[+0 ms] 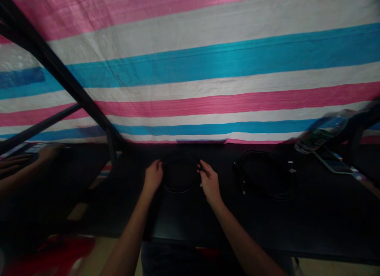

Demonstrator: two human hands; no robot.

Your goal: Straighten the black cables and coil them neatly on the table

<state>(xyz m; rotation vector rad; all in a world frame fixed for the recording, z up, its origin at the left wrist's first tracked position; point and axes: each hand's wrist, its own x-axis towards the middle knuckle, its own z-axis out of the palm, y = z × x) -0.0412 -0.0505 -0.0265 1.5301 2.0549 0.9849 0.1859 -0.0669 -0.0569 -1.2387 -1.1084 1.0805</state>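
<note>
A coiled black cable (178, 191) forms a ring over the dark table in front of me. My left hand (153, 175) is closed round the left side of the ring. On the opposite side my right hand (209, 180) pinches the coil, with a small light-coloured piece just below its fingers. The black cable blends into the dark tabletop, so its ends are hard to make out. A second coiled black cable (279, 197) lies on the table to the right, with small white tags or ends beside it.
A clear plastic bottle (323, 129) and a phone (332, 160) lie at the back right. Striped sheeting (208, 102) hangs behind the black table (184, 224). A dark metal frame (71, 86) slants at left. Another person's arm (23, 175) rests at far left, near a red stool (56, 254).
</note>
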